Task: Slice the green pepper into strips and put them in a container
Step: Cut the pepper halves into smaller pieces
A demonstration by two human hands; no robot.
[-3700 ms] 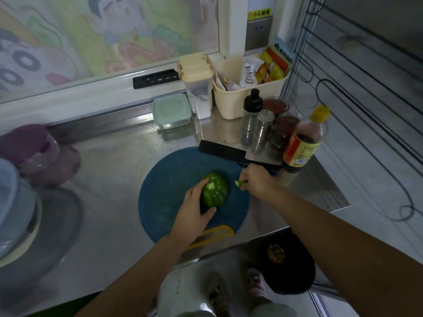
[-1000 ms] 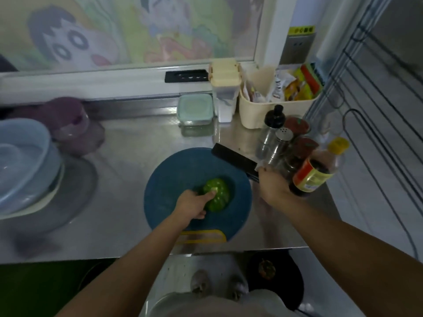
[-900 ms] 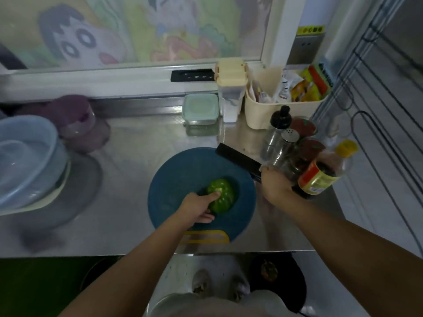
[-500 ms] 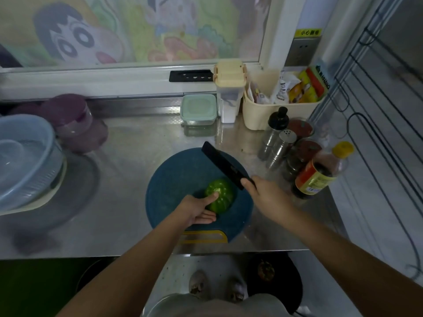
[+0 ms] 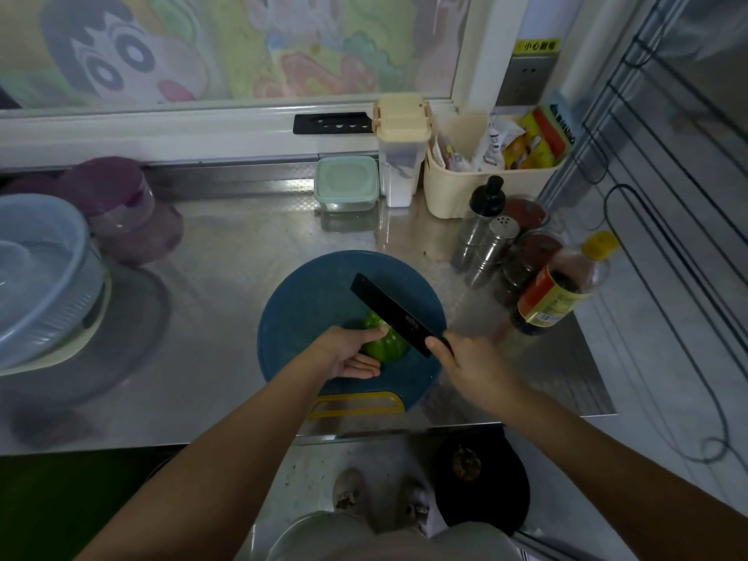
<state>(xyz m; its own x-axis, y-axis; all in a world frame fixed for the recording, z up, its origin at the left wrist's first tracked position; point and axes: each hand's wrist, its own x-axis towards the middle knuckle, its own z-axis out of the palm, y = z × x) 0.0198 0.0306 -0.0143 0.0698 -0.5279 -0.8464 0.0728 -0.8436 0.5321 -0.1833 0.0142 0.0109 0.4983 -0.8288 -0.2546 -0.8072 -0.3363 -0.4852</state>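
Your left hand (image 5: 348,352) is curled around the near left side of the green pepper (image 5: 384,344), holding it down on the round blue cutting board (image 5: 307,313). The board lies at the front edge of the steel counter (image 5: 226,257), a little right of the middle, with its yellow handle (image 5: 356,402) pointing toward you. The pepper sits on the near half of the board and looks whole, though your fingers and the blade cover part of it. Your right hand (image 5: 465,358) is wrapped tightly around the handle of the black knife (image 5: 390,313). The blade runs from that hand toward the far left, crossing over the right side of the pepper. You cannot tell whether the edge is touching the pepper or is just above it. A small box with a pale green lid (image 5: 346,182) stands closed at the back edge of the counter, well apart from the board. Just beside it are a tall canister with a cream lid (image 5: 400,151) and a cream basket of packets (image 5: 477,188). Shakers (image 5: 491,249), jars and a sauce bottle (image 5: 558,285) crowd the right edge. Stacked bowls (image 5: 36,273) and purple tubs (image 5: 117,200) fill the left end.
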